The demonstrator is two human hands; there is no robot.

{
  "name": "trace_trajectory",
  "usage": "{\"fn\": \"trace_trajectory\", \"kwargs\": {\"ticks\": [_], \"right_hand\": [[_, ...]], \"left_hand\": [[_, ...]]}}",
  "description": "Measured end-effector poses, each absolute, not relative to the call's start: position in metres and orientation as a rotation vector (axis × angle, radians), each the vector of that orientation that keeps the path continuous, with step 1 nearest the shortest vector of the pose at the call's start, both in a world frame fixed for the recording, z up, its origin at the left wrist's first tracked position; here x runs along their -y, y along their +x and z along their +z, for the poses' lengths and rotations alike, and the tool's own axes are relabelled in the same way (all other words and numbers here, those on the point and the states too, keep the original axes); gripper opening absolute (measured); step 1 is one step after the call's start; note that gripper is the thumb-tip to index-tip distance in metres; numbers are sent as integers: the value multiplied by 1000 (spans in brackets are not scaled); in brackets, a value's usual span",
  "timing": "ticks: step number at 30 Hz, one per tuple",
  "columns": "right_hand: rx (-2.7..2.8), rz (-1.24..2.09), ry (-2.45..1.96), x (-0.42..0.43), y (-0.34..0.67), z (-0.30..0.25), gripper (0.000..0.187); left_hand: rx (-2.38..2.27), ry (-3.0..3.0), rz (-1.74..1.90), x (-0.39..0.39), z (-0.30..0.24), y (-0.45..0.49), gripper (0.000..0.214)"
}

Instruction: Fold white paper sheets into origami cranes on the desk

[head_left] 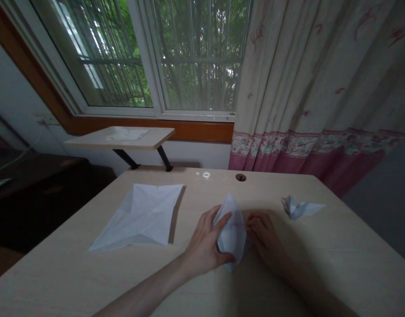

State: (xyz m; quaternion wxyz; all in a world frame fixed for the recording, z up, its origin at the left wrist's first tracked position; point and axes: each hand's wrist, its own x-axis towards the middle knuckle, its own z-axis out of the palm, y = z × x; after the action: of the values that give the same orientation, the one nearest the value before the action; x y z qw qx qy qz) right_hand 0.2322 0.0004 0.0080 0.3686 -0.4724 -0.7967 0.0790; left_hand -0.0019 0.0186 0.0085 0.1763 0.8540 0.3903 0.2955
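Observation:
A folded sheet of white paper (pixel 233 226), pointed at its far and near ends, is between my hands over the desk. My left hand (pixel 207 242) grips its left side, with the thumb at the near end and the fingers spread along the edge. At the right edge of the paper, my right hand (pixel 263 235) has its fingers curled together in a pinch. A small piece of that edge seems to be in it, though the fingertips hide the exact hold. Off to the right lies a folded paper crane (pixel 299 208).
An opened, creased white paper sheet (pixel 149 215) lies on the left of the pale wooden desk (pixel 195 290). Behind it, a raised shelf (pixel 149 140) on black legs carries more white paper (pixel 128 133). A round cable hole (pixel 241 177) sits near the back edge, below the curtain (pixel 308 88).

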Motion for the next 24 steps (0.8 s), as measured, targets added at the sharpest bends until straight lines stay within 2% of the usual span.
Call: {"fn": "trace_trajectory", "kwargs": {"ticks": [10,15,24], "right_hand": [[2099,176,-1205,-4,231,2,12],[2127,136,-1175,-5,231,-1,20],[2158,81,-1169,-4,228,2,23]], "left_hand": [[-1047,2312,855,-15,9,1,131],[-1040,2236,878,-15,5,1,134],[-1081,2076,852,-14,6,3,118]]}}
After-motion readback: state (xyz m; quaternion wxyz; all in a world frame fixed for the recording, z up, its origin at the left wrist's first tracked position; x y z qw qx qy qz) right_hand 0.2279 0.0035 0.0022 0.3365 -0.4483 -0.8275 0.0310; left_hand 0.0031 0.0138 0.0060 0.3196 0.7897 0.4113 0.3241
